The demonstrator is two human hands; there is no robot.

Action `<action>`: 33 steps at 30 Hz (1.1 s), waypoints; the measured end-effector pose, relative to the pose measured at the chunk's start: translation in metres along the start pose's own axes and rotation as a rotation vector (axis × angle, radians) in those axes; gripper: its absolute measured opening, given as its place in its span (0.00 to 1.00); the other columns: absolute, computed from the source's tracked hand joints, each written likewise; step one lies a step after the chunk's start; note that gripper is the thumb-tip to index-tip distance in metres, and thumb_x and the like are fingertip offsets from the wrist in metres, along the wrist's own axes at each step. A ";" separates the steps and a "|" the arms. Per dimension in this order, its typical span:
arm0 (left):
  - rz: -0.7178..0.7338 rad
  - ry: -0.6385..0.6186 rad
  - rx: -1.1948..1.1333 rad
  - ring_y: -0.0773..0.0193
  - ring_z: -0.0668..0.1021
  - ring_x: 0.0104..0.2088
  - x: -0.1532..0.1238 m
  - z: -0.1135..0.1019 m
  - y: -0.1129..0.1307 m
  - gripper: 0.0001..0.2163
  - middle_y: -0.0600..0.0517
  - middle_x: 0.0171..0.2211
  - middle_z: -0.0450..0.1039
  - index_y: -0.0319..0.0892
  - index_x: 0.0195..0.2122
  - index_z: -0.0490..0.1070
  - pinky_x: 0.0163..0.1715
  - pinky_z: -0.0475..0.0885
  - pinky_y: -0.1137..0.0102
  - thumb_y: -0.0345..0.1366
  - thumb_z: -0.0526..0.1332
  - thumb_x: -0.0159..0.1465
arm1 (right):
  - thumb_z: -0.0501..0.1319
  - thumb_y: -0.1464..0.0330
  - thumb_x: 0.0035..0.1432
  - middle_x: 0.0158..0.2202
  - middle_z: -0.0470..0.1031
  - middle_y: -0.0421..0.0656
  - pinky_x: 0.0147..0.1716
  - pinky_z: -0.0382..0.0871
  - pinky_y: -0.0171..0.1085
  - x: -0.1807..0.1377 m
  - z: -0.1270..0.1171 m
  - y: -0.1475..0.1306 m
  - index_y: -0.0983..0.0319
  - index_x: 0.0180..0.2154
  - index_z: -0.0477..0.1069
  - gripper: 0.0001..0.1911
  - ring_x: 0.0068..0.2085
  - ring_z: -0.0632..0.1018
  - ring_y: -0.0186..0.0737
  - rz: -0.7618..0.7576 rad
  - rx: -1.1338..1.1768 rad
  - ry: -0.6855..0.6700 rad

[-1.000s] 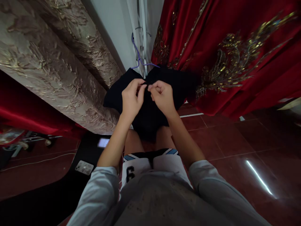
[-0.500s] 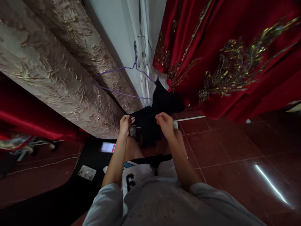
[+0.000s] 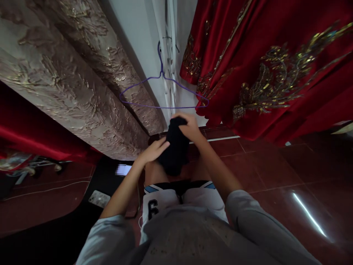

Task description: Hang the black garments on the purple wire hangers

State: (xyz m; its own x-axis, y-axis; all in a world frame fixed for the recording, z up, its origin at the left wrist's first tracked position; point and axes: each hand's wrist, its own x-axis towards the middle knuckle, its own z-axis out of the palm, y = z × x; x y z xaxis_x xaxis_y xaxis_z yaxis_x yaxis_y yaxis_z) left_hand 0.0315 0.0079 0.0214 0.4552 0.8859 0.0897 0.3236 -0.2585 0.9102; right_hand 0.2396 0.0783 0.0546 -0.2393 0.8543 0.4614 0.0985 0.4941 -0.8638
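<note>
A black garment (image 3: 174, 149), bunched into a narrow bundle, hangs in front of my knees. My right hand (image 3: 188, 127) is closed round its top end. My left hand (image 3: 153, 151) lies against its left side with the fingers stretched out and pressed on the cloth. Just above the bundle a bare purple wire hanger (image 3: 162, 92) hangs from a white rail by the wall.
A beige embossed curtain (image 3: 68, 77) hangs at the left and a red gown with gold embroidery (image 3: 270, 66) at the right. The floor is glossy red tile (image 3: 275, 173). On a black mat at my left lie a lit phone (image 3: 122, 169) and a small white device (image 3: 98, 198).
The black garment came off the purple hanger, which now hangs bare. My hands lowered, then gathered the cloth into a bundle and lifted it in front of me.
</note>
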 end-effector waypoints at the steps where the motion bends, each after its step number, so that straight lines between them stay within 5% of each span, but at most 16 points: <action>1: -0.029 -0.091 0.075 0.55 0.80 0.34 -0.008 -0.004 -0.012 0.14 0.49 0.34 0.79 0.45 0.39 0.78 0.41 0.75 0.66 0.50 0.67 0.65 | 0.61 0.71 0.55 0.45 0.80 0.44 0.57 0.72 0.46 0.013 -0.004 0.006 0.59 0.43 0.77 0.13 0.50 0.79 0.45 -0.049 -0.021 0.033; 4: -0.139 -0.182 0.323 0.56 0.78 0.28 -0.030 -0.025 -0.040 0.12 0.50 0.28 0.77 0.45 0.30 0.77 0.36 0.73 0.67 0.48 0.69 0.61 | 0.63 0.69 0.57 0.45 0.80 0.46 0.59 0.71 0.47 0.035 -0.010 0.029 0.60 0.44 0.76 0.12 0.50 0.78 0.45 0.008 -0.099 0.053; 7: -0.275 -0.057 0.567 0.54 0.76 0.31 -0.043 -0.066 -0.046 0.13 0.51 0.24 0.72 0.45 0.25 0.73 0.40 0.73 0.63 0.47 0.71 0.56 | 0.62 0.63 0.60 0.33 0.77 0.42 0.45 0.75 0.43 0.029 -0.021 0.040 0.61 0.35 0.75 0.07 0.38 0.77 0.42 0.073 -0.125 0.084; 10: -0.248 0.068 0.701 0.46 0.74 0.48 -0.043 -0.109 -0.024 0.13 0.46 0.36 0.76 0.44 0.33 0.75 0.55 0.67 0.50 0.49 0.66 0.62 | 0.62 0.61 0.59 0.25 0.68 0.38 0.33 0.69 0.38 0.014 -0.045 0.031 0.60 0.27 0.70 0.11 0.30 0.71 0.37 0.045 -0.161 0.175; 13: -0.090 0.254 0.836 0.43 0.69 0.55 -0.027 -0.134 0.013 0.13 0.43 0.49 0.75 0.43 0.42 0.72 0.59 0.61 0.43 0.47 0.55 0.70 | 0.63 0.61 0.56 0.21 0.58 0.36 0.27 0.60 0.36 0.009 -0.067 0.015 0.59 0.20 0.60 0.18 0.25 0.63 0.33 0.047 -0.257 0.256; 17: 0.194 0.461 0.733 0.48 0.69 0.58 0.008 -0.134 0.055 0.08 0.44 0.54 0.72 0.45 0.46 0.69 0.62 0.64 0.49 0.39 0.58 0.67 | 0.63 0.59 0.58 0.20 0.55 0.36 0.25 0.58 0.36 0.004 -0.070 -0.002 0.58 0.19 0.55 0.23 0.24 0.61 0.32 0.083 -0.274 0.195; 20: 0.307 0.429 0.595 0.55 0.75 0.53 0.034 -0.125 0.067 0.03 0.47 0.48 0.75 0.45 0.40 0.67 0.58 0.70 0.57 0.37 0.59 0.67 | 0.62 0.59 0.61 0.24 0.70 0.39 0.32 0.69 0.37 -0.008 -0.068 -0.015 0.60 0.26 0.68 0.15 0.29 0.72 0.36 0.086 -0.251 0.085; 22: 0.311 0.435 0.538 0.58 0.77 0.47 0.049 -0.120 0.069 0.03 0.48 0.43 0.77 0.45 0.37 0.66 0.54 0.73 0.60 0.36 0.58 0.68 | 0.62 0.62 0.63 0.42 0.81 0.45 0.47 0.75 0.42 -0.014 -0.076 -0.023 0.62 0.44 0.76 0.12 0.43 0.80 0.43 0.002 -0.293 0.115; 24: 0.298 0.417 0.507 0.59 0.79 0.43 0.059 -0.116 0.069 0.02 0.48 0.40 0.78 0.44 0.38 0.66 0.50 0.75 0.62 0.34 0.56 0.69 | 0.62 0.65 0.62 0.61 0.74 0.48 0.60 0.70 0.47 -0.012 -0.097 -0.030 0.60 0.60 0.70 0.25 0.60 0.76 0.48 -0.111 -0.405 0.232; 26: 0.296 0.372 0.531 0.60 0.79 0.41 0.064 -0.112 0.071 0.04 0.48 0.38 0.77 0.43 0.43 0.68 0.48 0.75 0.62 0.32 0.57 0.68 | 0.62 0.63 0.62 0.68 0.66 0.49 0.66 0.66 0.53 -0.001 -0.125 -0.034 0.58 0.65 0.64 0.31 0.69 0.67 0.51 -0.175 -0.539 0.363; 29: 0.314 0.348 0.618 0.59 0.79 0.43 0.061 -0.111 0.076 0.11 0.48 0.40 0.77 0.42 0.51 0.68 0.51 0.75 0.61 0.29 0.55 0.68 | 0.64 0.58 0.62 0.59 0.75 0.52 0.62 0.69 0.57 0.021 -0.171 -0.038 0.59 0.56 0.73 0.23 0.63 0.74 0.56 -0.119 -0.612 0.375; 33: 0.335 0.342 0.649 0.58 0.79 0.50 0.048 -0.123 0.080 0.16 0.44 0.50 0.76 0.42 0.58 0.66 0.56 0.74 0.60 0.33 0.54 0.71 | 0.68 0.52 0.59 0.30 0.79 0.47 0.45 0.78 0.53 0.038 -0.212 -0.054 0.62 0.31 0.76 0.19 0.38 0.83 0.48 0.063 -0.493 0.138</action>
State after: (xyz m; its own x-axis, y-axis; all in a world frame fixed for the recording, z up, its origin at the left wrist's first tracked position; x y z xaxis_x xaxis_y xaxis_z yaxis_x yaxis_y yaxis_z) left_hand -0.0224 0.0769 0.1481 0.3685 0.7634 0.5305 0.6800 -0.6104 0.4062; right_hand 0.4302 0.1181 0.1611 -0.0915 0.8819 0.4624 0.5605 0.4295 -0.7081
